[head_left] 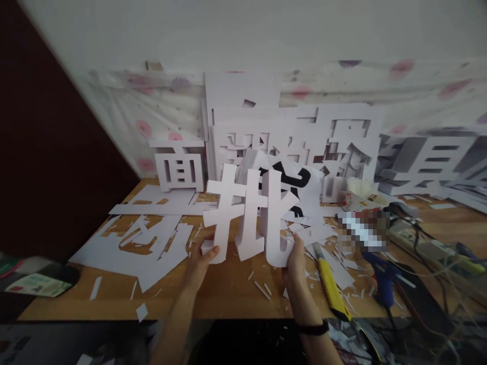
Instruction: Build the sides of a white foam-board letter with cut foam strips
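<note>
I hold a large white cut-out character (247, 215) upright over the wooden table (228, 291). My left hand (201, 263) grips its lower left foot, thumb in front. My right hand (294, 261) pinches its lower right corner; a black band circles that wrist. Behind it stand more white foam characters (178, 170) and cut sheets (289, 137) leaning on the wall.
A yellow utility knife (331, 286) lies right of my right hand. A blue glue gun (382, 276), cables and a power strip (418, 243) crowd the right side. A paper cup (359, 195) stands behind. White offcut sheets (133, 243) and scraps litter the left.
</note>
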`<action>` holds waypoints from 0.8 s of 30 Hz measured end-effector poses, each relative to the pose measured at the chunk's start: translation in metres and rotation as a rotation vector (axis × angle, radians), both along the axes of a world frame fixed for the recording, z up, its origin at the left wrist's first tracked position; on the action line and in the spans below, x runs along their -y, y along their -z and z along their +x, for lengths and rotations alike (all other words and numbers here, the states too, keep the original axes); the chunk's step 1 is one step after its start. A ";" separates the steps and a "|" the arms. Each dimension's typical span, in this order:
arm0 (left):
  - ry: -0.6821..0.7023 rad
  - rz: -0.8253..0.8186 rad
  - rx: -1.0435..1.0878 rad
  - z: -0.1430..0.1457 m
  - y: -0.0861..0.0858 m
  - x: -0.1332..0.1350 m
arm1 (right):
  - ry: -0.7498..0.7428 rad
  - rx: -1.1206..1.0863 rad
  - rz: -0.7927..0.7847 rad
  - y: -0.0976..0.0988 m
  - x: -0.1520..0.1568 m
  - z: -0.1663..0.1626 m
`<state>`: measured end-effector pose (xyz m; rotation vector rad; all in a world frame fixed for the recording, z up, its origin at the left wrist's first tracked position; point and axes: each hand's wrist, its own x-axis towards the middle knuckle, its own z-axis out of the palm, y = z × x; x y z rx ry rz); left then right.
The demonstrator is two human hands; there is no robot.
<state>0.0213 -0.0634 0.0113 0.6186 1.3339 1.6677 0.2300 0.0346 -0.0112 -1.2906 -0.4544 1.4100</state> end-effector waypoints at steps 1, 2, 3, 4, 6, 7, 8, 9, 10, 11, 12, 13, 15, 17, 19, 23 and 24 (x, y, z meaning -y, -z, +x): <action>0.006 0.006 0.036 0.002 0.000 0.000 | -0.005 -0.016 -0.007 -0.003 0.002 0.000; 0.000 0.015 0.059 0.002 0.000 -0.001 | -0.014 -0.033 -0.006 -0.005 0.005 0.001; -0.019 0.023 0.075 0.002 0.000 -0.001 | -0.026 -0.051 0.003 -0.008 0.006 0.002; -0.048 0.025 0.091 0.002 0.001 -0.002 | -0.042 -0.067 0.018 -0.011 0.008 0.003; -0.091 0.019 0.122 0.002 0.002 -0.001 | -0.078 -0.096 0.062 -0.014 0.011 0.007; -0.103 0.019 0.138 0.002 0.003 -0.001 | -0.098 -0.106 0.091 -0.015 0.013 0.009; -0.108 0.024 0.156 0.003 0.002 -0.001 | -0.122 -0.112 0.121 -0.016 0.015 0.012; -0.113 0.033 0.173 0.003 0.001 0.000 | -0.149 -0.115 0.146 -0.015 0.017 0.015; -0.118 0.042 0.188 0.004 0.000 0.000 | -0.174 -0.113 0.165 -0.013 0.020 0.018; -0.128 0.047 0.199 0.004 -0.001 0.001 | -0.196 -0.109 0.177 -0.011 0.023 0.021; -0.138 0.047 0.203 0.005 -0.003 0.001 | -0.223 -0.103 0.186 -0.009 0.025 0.024; -0.147 0.044 0.203 0.005 -0.005 0.001 | -0.259 -0.101 0.193 -0.007 0.028 0.027; -0.148 0.033 0.198 0.005 -0.007 0.002 | -0.333 -0.102 0.213 -0.004 0.033 0.031; -0.131 0.026 0.198 0.006 -0.010 0.001 | -0.359 -0.097 0.236 -0.003 0.036 0.032; -0.097 0.011 0.189 0.005 -0.012 0.001 | -0.315 -0.084 0.258 -0.003 0.037 0.031; -0.099 0.039 -0.054 -0.002 -0.029 0.000 | -0.256 -0.062 0.270 -0.002 0.037 0.034; -0.133 0.072 -0.194 -0.004 -0.036 0.001 | -0.250 -0.060 0.251 0.000 0.038 0.037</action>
